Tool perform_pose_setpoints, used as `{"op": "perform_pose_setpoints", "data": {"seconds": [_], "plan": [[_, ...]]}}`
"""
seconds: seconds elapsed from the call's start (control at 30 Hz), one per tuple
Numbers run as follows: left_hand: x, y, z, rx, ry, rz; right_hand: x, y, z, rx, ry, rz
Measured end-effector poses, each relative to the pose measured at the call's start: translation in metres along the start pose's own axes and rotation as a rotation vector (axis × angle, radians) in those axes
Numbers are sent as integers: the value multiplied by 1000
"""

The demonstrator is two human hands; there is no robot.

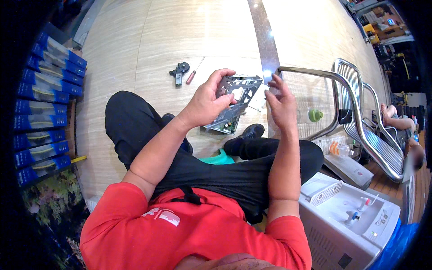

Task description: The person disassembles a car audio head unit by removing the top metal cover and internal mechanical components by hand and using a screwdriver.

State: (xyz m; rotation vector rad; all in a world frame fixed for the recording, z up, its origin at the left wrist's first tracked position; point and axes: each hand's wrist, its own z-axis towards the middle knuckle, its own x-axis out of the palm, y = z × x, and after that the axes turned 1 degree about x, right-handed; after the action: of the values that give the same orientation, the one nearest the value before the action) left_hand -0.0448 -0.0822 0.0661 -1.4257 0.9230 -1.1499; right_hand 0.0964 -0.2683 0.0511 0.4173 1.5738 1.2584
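My left hand [210, 101] grips a dark metal bracket plate [246, 93] with several cutouts, its thumb lying over the near face. Just right of the plate, my right hand [282, 102] is raised with fingers bent and apart; nothing shows between them. Below the plate, a unit with a green circuit board [228, 126] rests on the floor between my legs, partly hidden by the plate. Ahead and to the left lie a screwdriver [191, 77] with a red handle and a black part with a round head [181, 68].
Blue boxes [42, 121] are stacked at the left. On the right stand a metal-framed chair [355, 108] and a white water dispenser [346, 216]. A green bottle top [316, 115] and an orange-labelled bottle [338, 148] are near the chair. Green material [219, 159] lies between my legs. Another person [398, 121] is at far right.
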Motion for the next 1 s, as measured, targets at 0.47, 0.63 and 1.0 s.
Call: {"op": "perform_pose_setpoints", "data": {"seconds": [0.47, 0.63, 1.0], "plan": [[16, 5, -10, 310, 31, 479, 14, 27, -21, -387, 159, 117], [13, 8, -9, 317, 78, 481, 14, 28, -20, -462, 157, 75], [15, 7, -10, 150, 130, 417, 15, 28, -24, -276, 168, 174]]}}
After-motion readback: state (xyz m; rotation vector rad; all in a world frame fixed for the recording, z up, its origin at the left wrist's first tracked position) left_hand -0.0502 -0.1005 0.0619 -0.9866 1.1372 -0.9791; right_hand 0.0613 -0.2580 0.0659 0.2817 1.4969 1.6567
